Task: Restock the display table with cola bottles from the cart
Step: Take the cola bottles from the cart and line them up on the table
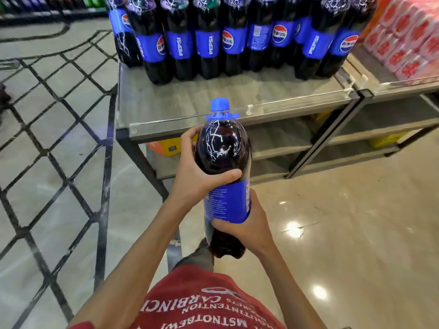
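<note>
I hold one large cola bottle (223, 148) with a blue cap and blue label in front of me, tilted with its cap toward the display table (190, 103). My left hand (197, 172) grips its dark upper body, thumb across the front. My right hand (244, 224) grips it lower, at the bottom edge of the label. Several matching cola bottles (209, 41) stand upright in rows at the back of the table top. The cart is out of view.
A second table (380, 81) joins on the right, carrying pink shrink-wrapped packs (408, 41). Lower shelves under both tables hold orange and yellow boxes (166, 148). Glossy floor with dark diamond lines spreads to the left; a shelf of bottles runs along the far left.
</note>
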### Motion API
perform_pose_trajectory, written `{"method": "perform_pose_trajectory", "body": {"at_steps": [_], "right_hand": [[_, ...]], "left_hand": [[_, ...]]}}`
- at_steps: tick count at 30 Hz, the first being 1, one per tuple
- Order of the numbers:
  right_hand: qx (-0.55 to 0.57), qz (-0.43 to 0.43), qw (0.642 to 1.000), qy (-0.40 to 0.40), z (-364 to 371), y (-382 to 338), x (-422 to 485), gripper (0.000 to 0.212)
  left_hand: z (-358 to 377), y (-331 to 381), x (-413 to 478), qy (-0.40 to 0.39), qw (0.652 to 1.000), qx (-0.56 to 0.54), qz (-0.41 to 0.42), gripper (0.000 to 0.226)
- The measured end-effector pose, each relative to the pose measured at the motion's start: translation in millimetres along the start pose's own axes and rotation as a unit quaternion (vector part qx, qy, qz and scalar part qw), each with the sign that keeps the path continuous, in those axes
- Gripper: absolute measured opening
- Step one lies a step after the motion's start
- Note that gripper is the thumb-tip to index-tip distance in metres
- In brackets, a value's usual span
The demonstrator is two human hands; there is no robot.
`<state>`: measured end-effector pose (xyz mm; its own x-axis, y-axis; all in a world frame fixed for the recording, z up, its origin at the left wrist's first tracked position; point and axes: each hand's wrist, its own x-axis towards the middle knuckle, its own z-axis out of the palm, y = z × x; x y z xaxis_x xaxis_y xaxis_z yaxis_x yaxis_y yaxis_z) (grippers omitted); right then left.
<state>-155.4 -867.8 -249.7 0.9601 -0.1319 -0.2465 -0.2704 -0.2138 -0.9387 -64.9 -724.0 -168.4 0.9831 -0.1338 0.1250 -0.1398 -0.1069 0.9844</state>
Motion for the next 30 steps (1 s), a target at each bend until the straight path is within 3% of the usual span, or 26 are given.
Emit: {"method": "perform_pose_trajectory", "body": {"at_steps": [18,30], "right_hand": [[-0.019,-0.002,0.999,0.051,-84,-62,263,0.092],[0.003,-0.014,0.998,0.067,-148,-75,364,0.092]], "left_hand": [[72,-22,285,-0.027,0.999,-0.032,0.033,0.106],[133,-19,390,-0.046,0.998,-0.016,0.037,0.101]]}}
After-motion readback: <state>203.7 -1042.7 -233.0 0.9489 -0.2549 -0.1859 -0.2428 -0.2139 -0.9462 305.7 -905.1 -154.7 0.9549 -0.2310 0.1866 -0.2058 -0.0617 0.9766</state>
